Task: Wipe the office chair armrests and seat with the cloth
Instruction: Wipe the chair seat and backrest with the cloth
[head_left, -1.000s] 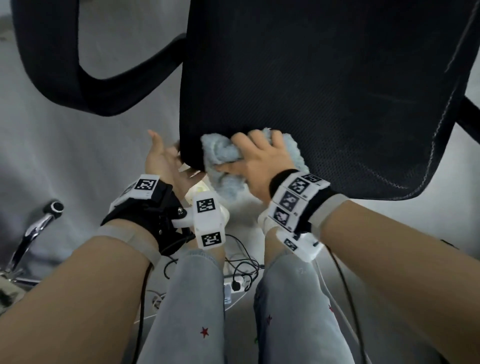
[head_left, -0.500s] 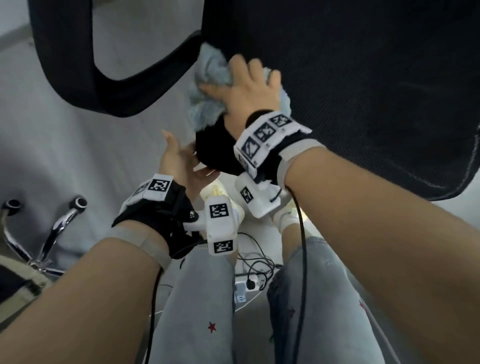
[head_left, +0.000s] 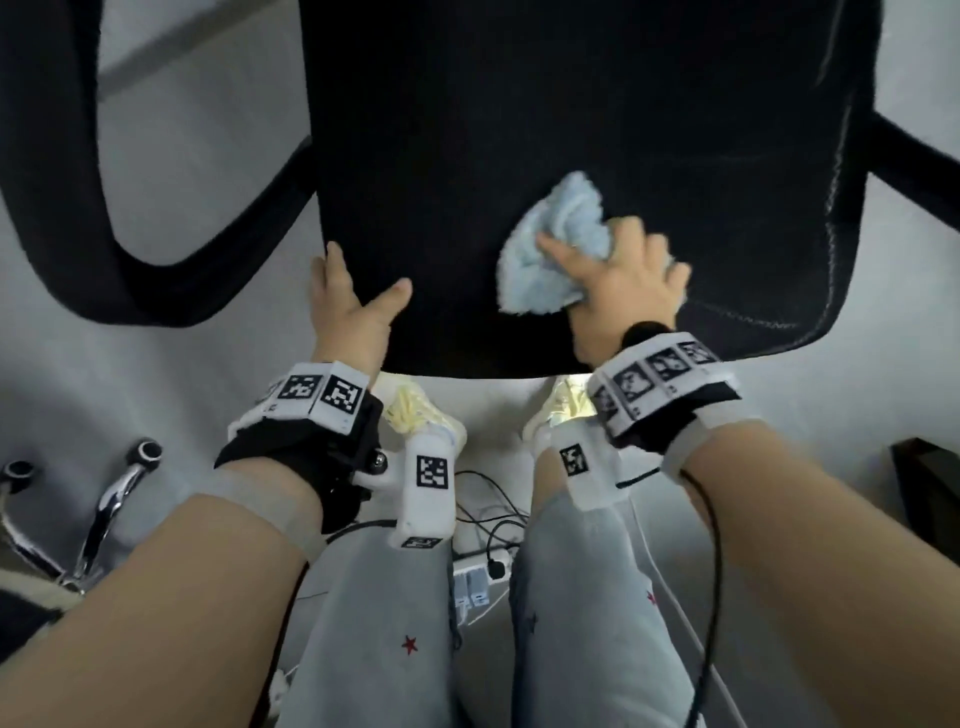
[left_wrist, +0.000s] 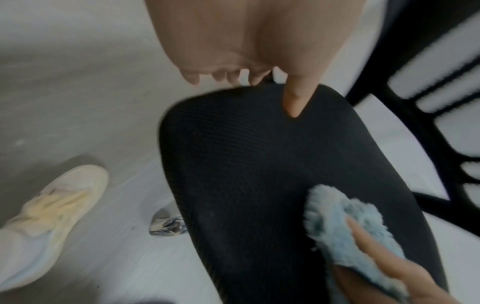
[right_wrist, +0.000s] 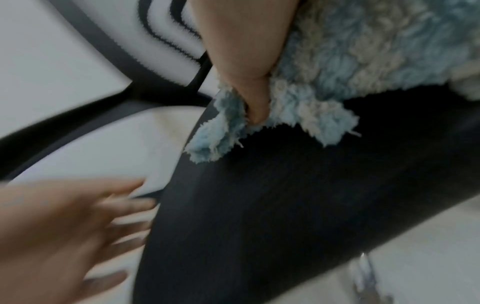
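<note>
The chair's black mesh seat (head_left: 519, 130) fills the upper middle of the head view. On its front part lies a bunched light-blue fluffy cloth (head_left: 540, 280). My right hand (head_left: 628, 291) grips the cloth and presses it on the seat, thumb dug into the pile. My left hand (head_left: 353, 306) rests at the seat's front left corner, thumb on top and fingers straight along the side edge. The left armrest (head_left: 52, 208) loops at far left. The left wrist view shows the seat (left_wrist: 259, 164) and the cloth (left_wrist: 335, 216). The right wrist view shows the cloth (right_wrist: 350, 61) up close.
Another chair's chrome base (head_left: 104, 509) stands on the grey floor at lower left. A power strip with cables (head_left: 478, 577) lies between my legs, and my pale shoes (head_left: 415, 415) sit under the seat's front edge. The right armrest strut (head_left: 914, 166) juts out at right.
My right hand has swept the cloth from the seat's left edge by the armrest rightward and toward the front. My left hand has moved onto the seat's front left corner.
</note>
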